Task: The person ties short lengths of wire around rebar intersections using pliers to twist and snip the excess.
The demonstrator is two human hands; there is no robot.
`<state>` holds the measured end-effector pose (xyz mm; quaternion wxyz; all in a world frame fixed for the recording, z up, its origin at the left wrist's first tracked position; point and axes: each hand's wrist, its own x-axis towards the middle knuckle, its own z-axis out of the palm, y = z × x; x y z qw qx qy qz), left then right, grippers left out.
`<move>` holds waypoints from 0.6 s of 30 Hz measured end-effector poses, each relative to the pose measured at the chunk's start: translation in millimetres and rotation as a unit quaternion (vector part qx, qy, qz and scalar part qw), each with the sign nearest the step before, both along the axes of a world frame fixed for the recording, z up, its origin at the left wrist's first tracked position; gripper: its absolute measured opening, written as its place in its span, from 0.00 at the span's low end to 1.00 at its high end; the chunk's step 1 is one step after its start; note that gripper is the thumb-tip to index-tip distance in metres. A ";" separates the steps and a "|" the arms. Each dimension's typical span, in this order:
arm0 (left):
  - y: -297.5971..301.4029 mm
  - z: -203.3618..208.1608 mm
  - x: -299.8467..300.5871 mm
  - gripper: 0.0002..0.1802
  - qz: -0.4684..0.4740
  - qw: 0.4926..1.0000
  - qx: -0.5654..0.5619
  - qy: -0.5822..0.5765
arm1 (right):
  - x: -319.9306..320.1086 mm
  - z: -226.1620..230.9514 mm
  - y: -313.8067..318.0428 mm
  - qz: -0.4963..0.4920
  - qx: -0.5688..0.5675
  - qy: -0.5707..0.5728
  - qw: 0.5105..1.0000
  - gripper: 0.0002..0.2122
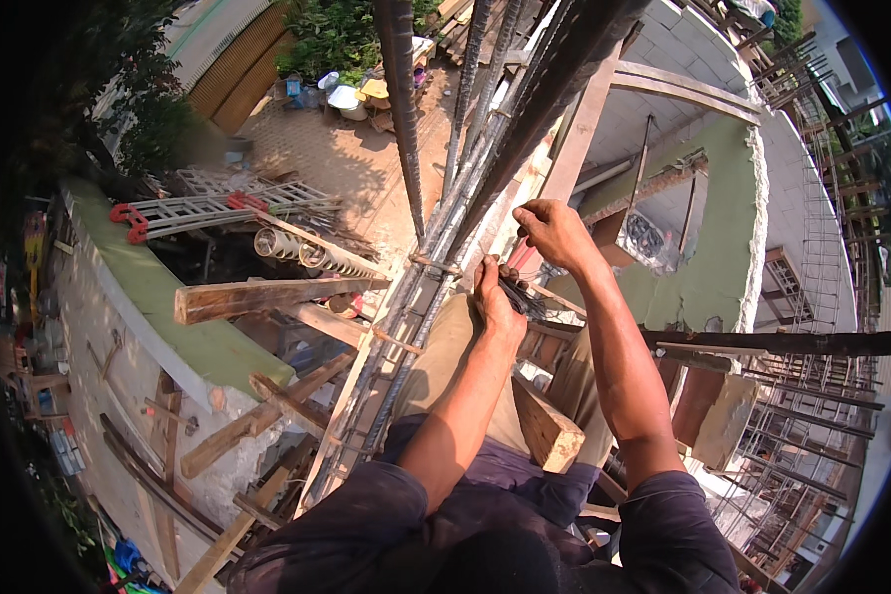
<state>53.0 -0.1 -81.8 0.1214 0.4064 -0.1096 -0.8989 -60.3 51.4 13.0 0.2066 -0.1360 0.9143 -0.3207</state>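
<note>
My left hand (501,305) is closed around a small bundle of thin dark strands (520,294) that look like tie wire. Just above and to the right is my right hand (556,234), its thumb and fingertips pinched together; whatever lies between them is too small to make out. Both hands are beside a cage of steel reinforcing bars (409,307), which runs up from lower left between my arms and the yard. A stirrup (436,264) crosses the bars left of my left hand. Thick ribbed bars (398,109) rise from the cage past my hands.
Cut timbers (267,298) jut out at left, and a beam end (556,443) sticks up by my legs. A dark horizontal pole (782,343) crosses at right. Far below lie a ladder (238,206) and a paved yard (317,148). A green wall (708,238) stands at right.
</note>
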 end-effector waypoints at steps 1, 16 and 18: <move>-4.4 -5.3 -2.0 0.13 0.000 1.000 -0.010 0.026 | -1.0 11.8 -8.8 0.001 -0.008 -0.013 1.000 0.17; -34.5 -23.3 -37.0 0.25 -0.047 0.974 -0.214 0.058 | 15.6 10.4 -81.1 -0.028 -0.044 0.165 0.985 0.14; -28.3 -32.2 -40.7 0.26 -0.021 0.973 -0.230 0.011 | 24.7 7.0 -79.3 -0.049 -0.069 0.212 0.974 0.14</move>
